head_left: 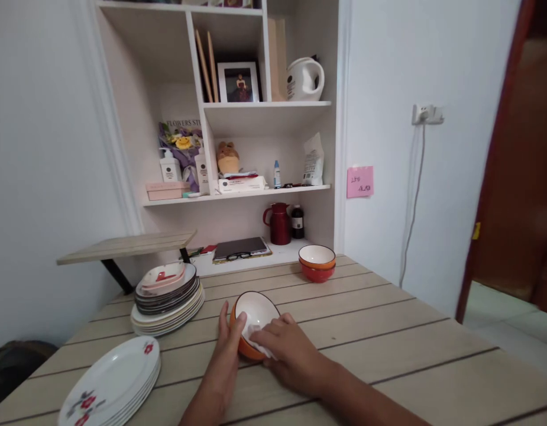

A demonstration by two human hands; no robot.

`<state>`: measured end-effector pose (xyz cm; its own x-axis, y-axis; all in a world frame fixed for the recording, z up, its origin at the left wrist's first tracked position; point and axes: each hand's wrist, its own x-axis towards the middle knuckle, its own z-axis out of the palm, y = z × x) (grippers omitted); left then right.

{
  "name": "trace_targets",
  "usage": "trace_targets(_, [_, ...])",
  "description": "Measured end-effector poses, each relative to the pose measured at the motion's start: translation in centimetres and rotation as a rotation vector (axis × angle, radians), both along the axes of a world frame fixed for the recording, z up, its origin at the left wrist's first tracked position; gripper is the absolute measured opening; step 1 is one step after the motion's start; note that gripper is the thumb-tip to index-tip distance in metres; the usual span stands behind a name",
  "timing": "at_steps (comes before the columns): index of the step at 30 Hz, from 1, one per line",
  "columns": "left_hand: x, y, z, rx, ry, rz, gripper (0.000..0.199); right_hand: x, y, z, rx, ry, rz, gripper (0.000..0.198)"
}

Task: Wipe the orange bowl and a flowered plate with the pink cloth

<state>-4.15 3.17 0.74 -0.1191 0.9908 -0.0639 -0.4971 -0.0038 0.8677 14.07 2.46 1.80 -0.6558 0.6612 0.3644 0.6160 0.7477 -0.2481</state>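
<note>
An orange bowl (259, 307) with a white inside and a dark rim is tilted toward me above the table's middle. My left hand (229, 338) grips its left side, with the thumb over the rim. In my right hand (291, 355) is a crumpled white tissue (257, 336), pressed against the bowl's lower right inside and rim. Part of the tissue is hidden by the fingers. The bowl's underside is mostly out of sight.
Two nested bowls (317, 264), orange over red, stand at the back right of the slatted table (388, 337). To the left are stacked oval plates (117, 373) and a pile of round plates with small dishes (168, 302). A raised wooden stand (126, 245) overhangs the back left.
</note>
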Motion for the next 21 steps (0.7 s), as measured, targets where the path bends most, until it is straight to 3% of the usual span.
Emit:
trace_targets(4, [0.4,-0.8,0.5,-0.003,-0.021,-0.027,0.085,-0.6,-0.3,-0.2,-0.084,0.113,-0.024,0.048])
trace_targets(10, [1.4,0.3,-1.7,0.161,0.075,-0.073,0.099,-1.0,0.6,-1.1,-0.219,0.391,-0.07,0.058])
trace_targets(17, [1.2,0.4,-1.4,0.155,0.036,-0.05,0.08,-0.8,0.4,-1.4,-0.064,0.163,0.006,0.053])
trace_targets(21, [1.0,-0.5,-0.5,0.146,0.059,-0.023,0.067,-0.4,0.3,-0.6,-0.057,0.097,0.05,0.06])
